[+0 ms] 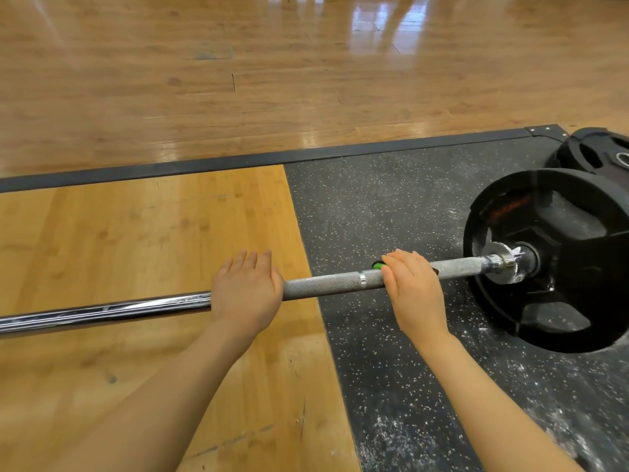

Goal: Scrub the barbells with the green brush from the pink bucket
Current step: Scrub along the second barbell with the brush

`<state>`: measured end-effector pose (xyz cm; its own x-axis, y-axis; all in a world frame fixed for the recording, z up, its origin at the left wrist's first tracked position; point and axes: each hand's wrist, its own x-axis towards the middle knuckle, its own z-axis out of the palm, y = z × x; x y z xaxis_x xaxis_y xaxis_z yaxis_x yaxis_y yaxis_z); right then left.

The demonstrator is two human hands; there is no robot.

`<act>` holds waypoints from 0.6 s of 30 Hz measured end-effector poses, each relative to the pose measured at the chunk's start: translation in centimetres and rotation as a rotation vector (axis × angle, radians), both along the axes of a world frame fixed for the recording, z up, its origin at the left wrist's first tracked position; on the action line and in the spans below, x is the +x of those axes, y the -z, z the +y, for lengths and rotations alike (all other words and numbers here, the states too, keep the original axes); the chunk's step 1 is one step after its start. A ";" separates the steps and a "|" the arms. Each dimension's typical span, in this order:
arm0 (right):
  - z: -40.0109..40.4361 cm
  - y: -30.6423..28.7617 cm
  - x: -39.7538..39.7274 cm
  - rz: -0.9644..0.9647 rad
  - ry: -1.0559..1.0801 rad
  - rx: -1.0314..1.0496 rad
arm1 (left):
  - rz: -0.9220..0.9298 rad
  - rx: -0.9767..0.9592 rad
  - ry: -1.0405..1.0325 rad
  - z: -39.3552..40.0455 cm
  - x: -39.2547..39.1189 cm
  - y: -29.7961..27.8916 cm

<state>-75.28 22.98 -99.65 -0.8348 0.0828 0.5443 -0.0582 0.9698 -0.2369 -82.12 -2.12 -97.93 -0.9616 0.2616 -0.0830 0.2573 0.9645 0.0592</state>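
A: What lies nearest?

B: Two bare forearms reach in from the bottom edge. Under the left one is a honey-coloured wooden platform panel [143,240], under the right one a black rubber mat flecked with white [384,212], dusted with pale powder near the lower right

A: And the hands?

B: The left hand [246,287] lies palm-down on top of the long steel barbell [326,282], fingers straight and close together, pointing away from the person; they press on the bar rather than curl round it. It sits just where the smooth shiny shaft meets the grey knurled stretch

A: The right one?

B: The right hand [413,287] rests on the knurled part nearer the plate, its fingers wrapped over the green brush [377,266]. Only a small green tip with a dark edge shows past the fingertips, and that tip is against the far side of the bar. How the thumb sits I cannot tell

A: What is at the bar's end?

B: A large black rubber-coated weight plate with grip holes [551,260] stands upright on the mat, the bar running through its hub behind a chrome collar [503,264]. White dust clings to the collar and to the plate's rim

A: Further off?

B: Behind the plate, flat black weight plates [592,151] lie stacked at the mat's far right corner. A dark border strip [204,166] edges the platform, and beyond it a glossy wood-plank floor [238,63] stretches away, catching bright reflections at upper right
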 end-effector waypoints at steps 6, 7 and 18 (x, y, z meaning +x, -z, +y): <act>-2.7 -0.2 0.8 -0.003 -0.070 -0.046 | -0.036 0.006 -0.011 -0.1 0.9 -0.1; -3.6 0.0 0.9 -0.001 -0.086 -0.052 | -0.045 0.007 -0.014 -0.1 1.1 -0.1; -7.6 -0.1 1.6 -0.053 -0.098 -0.008 | -0.095 -0.028 -0.008 -0.4 4.5 -0.5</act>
